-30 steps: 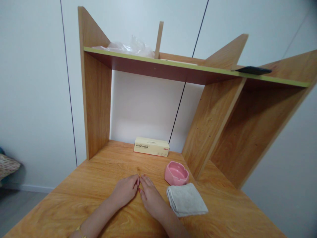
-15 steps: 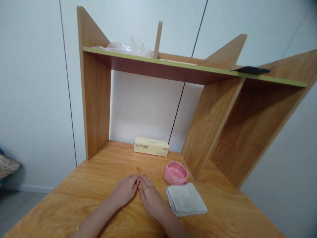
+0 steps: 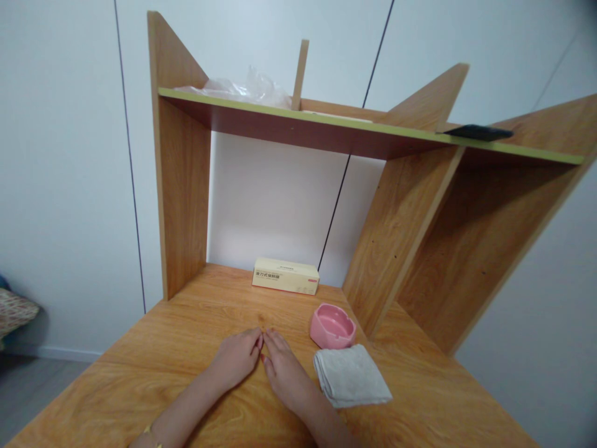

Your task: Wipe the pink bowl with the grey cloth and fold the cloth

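Note:
My left hand [image 3: 236, 359] and my right hand [image 3: 283, 368] lie flat, palms down, on the wooden desk [image 3: 177, 348], fingertips touching each other. Both are open and hold nothing. A folded grey cloth [image 3: 351, 375] lies just right of my right hand. Behind the cloth sits a pink ashtray-like dish [image 3: 332, 326]. A long cream box [image 3: 285, 275] rests at the back of the desk against the wall.
A wooden hutch rises at the desk's back, with a left side panel [image 3: 181, 193] and a slanted divider [image 3: 396, 236]. Its upper shelf [image 3: 326, 124] bears crumpled clear plastic [image 3: 247, 88] and a dark flat object [image 3: 476, 131]. White wall panels stand behind.

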Demonstrator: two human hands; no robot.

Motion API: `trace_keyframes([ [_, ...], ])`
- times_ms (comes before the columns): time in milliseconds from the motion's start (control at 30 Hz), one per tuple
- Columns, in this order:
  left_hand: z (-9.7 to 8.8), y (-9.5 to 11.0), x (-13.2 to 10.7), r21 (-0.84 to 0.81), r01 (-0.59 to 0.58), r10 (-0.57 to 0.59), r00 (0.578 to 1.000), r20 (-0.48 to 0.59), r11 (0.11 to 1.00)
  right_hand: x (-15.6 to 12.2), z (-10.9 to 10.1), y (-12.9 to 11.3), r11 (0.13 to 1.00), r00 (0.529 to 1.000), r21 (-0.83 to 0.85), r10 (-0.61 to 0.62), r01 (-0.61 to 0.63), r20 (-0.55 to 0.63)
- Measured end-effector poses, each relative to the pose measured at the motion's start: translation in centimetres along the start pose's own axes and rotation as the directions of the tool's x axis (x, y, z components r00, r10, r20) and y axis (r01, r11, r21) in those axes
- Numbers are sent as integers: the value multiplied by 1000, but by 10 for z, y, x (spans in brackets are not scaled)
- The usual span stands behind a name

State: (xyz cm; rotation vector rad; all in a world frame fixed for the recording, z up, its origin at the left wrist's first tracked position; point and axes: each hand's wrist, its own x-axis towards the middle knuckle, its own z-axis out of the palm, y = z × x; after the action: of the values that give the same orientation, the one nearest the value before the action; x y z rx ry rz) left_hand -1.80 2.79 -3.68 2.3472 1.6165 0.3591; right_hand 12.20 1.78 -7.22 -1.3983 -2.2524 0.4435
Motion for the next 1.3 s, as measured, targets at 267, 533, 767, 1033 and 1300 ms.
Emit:
trace_keyframes([
  [267,1,-1,1,5,-3,3,1000,-4,1000,0,-1,-1,1000,1000,16,7,-7,-1],
  [533,1,1,0,2,5,-5,1000,-10,1000,0,-1,-2,1000,1000,-1,5,-5,-2],
  [767,-1,1,-1,5,1,-1,1000,-7,1000,0,0,-1,1000,1000,-4,2,-2,-13],
  [1033,1,-2,1,-5,-1,1,1000,4,1000,-1,-1,-2,1000,1000,7,21,-21,-7],
  [1300,2,-1,1,5,-12,12,1000,-4,1000,-1,-1,-3,1000,1000,-7,12,-12,-3],
])
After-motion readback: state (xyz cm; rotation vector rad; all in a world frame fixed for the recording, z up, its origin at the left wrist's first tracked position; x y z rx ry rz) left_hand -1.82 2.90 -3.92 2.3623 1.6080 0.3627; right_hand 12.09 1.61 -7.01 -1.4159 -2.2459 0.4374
